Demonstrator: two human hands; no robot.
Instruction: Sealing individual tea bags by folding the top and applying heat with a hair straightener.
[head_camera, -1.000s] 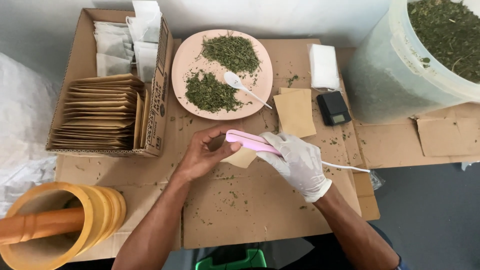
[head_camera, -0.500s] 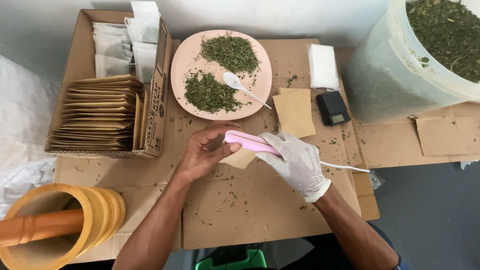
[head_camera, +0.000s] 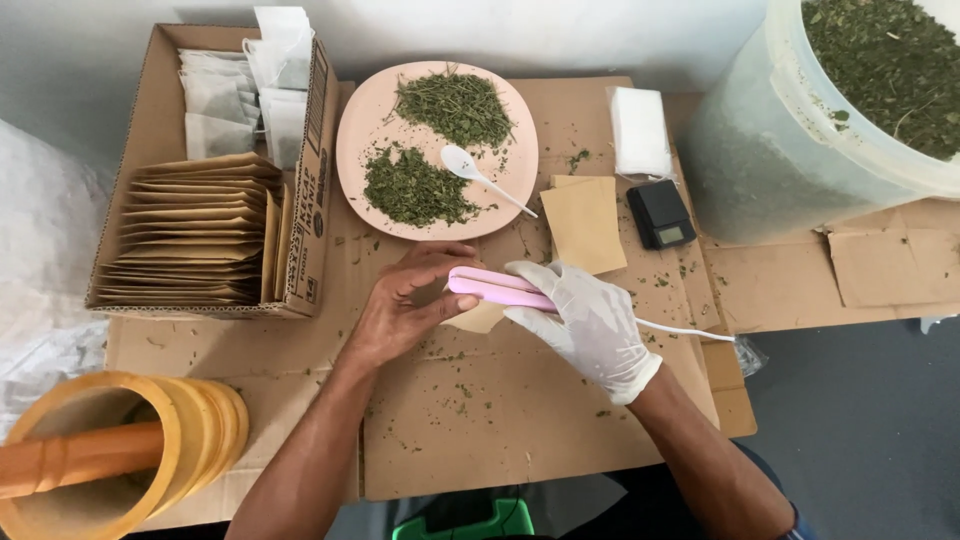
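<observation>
left hand (head_camera: 405, 305) fingers pinch paper sachet (head_camera: 478, 316) | gloved right hand (head_camera: 585, 320) clamps pink sealer (head_camera: 500, 288) | plate (head_camera: 352, 140) behind

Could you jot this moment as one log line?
left hand: steadies small pouch | right hand: gloved, presses pink sealer | plate: herbs

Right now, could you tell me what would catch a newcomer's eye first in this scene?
At the centre, the gloved right hand presses a pink sealing tool onto a small tan pouch, which the bare left hand steadies on the cardboard sheet. Behind them sits a pink plate with two heaps of dried green herb and a white spoon. A big translucent bucket of the same herb fills the far right corner.
</observation>
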